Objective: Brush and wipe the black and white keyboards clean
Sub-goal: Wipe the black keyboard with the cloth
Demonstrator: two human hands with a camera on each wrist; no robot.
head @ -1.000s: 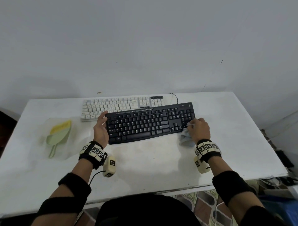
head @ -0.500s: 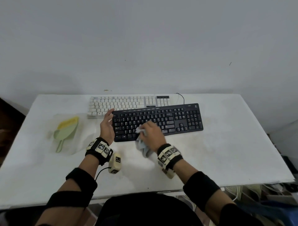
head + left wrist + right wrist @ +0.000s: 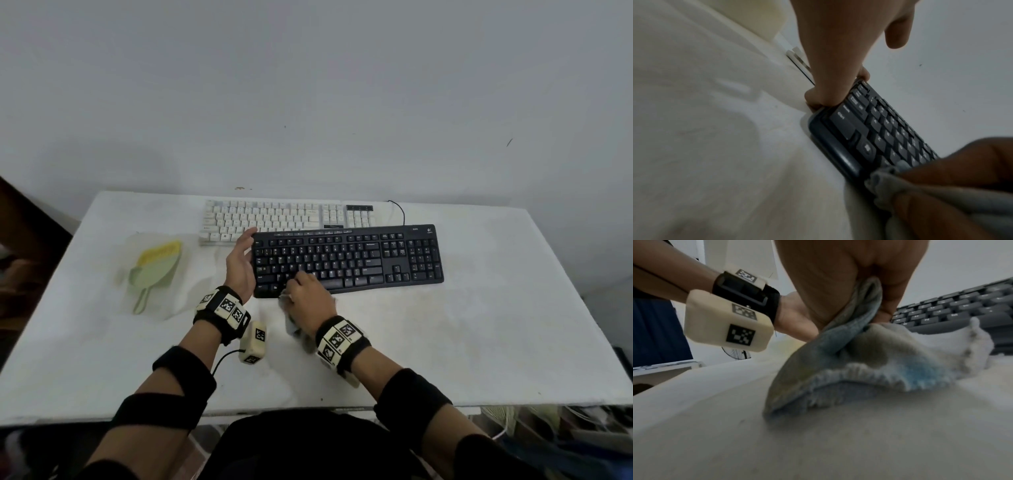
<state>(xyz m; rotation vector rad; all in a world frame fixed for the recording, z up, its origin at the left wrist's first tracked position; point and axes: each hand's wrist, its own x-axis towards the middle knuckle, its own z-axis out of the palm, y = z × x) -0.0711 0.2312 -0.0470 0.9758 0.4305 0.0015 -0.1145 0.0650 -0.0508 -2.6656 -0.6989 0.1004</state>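
The black keyboard (image 3: pixel 349 260) lies in front of the white keyboard (image 3: pixel 274 219) on the white table (image 3: pixel 479 325). My left hand (image 3: pixel 244 250) stands on edge with straight fingers against the black keyboard's left end, seen up close in the left wrist view as left hand (image 3: pixel 834 68) against black keyboard (image 3: pixel 869 129). My right hand (image 3: pixel 308 296) grips a bunched grey-blue cloth (image 3: pixel 294 327) at the keyboard's front left corner. The right wrist view shows the right hand (image 3: pixel 849 280) clenched round the cloth (image 3: pixel 859 363), whose lower part drags on the table.
A yellow brush in a pale green dustpan (image 3: pixel 156 270) lies on a clear plastic sheet at the table's left. A black cable (image 3: pixel 399 210) runs behind the keyboards. The wall stands just behind the table. Clutter sits on the floor at the right.
My right hand has swept the cloth leftward along the black keyboard, from its right end to its front left corner. The left hand has stayed at the keyboard's left end.
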